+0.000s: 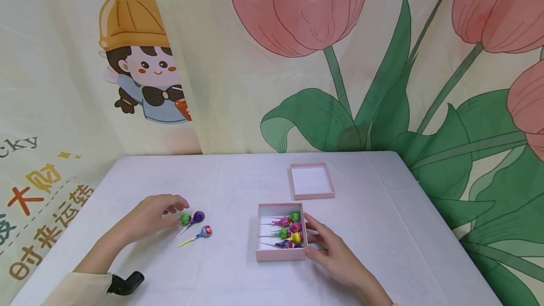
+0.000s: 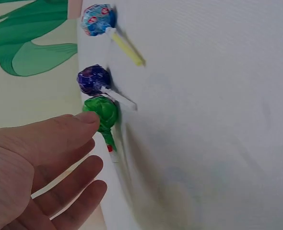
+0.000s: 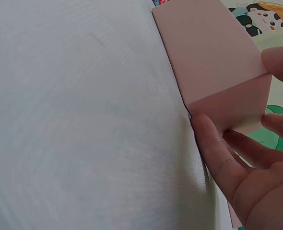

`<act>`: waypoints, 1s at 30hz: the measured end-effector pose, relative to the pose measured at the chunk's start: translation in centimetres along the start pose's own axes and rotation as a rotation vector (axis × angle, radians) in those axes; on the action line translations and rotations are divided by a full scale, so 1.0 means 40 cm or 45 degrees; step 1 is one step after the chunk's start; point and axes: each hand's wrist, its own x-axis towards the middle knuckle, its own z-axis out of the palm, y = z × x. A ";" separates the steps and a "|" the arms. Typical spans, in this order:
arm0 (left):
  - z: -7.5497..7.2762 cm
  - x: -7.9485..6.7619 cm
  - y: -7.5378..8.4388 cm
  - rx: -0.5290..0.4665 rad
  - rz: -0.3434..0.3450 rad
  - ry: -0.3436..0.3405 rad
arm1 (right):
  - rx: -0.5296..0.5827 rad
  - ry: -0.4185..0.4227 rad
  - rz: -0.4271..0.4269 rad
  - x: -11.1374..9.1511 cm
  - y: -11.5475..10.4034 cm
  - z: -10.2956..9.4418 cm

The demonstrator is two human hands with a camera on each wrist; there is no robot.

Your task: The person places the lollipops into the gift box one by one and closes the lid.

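Note:
My left hand (image 1: 155,214) hovers at the left of the table, fingers loosely bent and apart. Its thumb tip overlaps a green-wrapped lollipop (image 2: 103,111) in the left wrist view. Right beside that lies a purple lollipop (image 1: 198,216), and closer to me a blue one (image 1: 206,231) with a yellow stick. A pink open box (image 1: 280,254) holds several lollipops in green, pink, yellow and dark wrappers, heads toward the right wall. My right hand (image 1: 333,254) rests its fingertips against the box's right side, with the thumb at the near corner.
A shallow pink lid (image 1: 313,196) lies inside-up behind the box. White cloth (image 1: 229,277) covers the table. Beyond the far edge hangs a backdrop (image 1: 221,84) printed with tulips and a cartoon figure. A black strap device (image 1: 126,283) sits on my left wrist.

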 end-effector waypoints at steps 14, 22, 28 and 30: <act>0.022 0.002 -0.002 -0.009 -0.012 -0.017 | -0.044 0.005 0.017 0.002 0.004 -0.001; 0.031 0.000 -0.014 -0.013 -0.023 0.005 | -0.056 0.007 0.023 0.000 0.002 0.002; 0.027 0.001 -0.009 0.019 -0.054 0.000 | -0.041 0.012 0.018 0.001 -0.003 0.002; 0.022 0.004 -0.001 0.033 -0.060 0.011 | -0.043 0.011 0.015 0.001 -0.003 0.002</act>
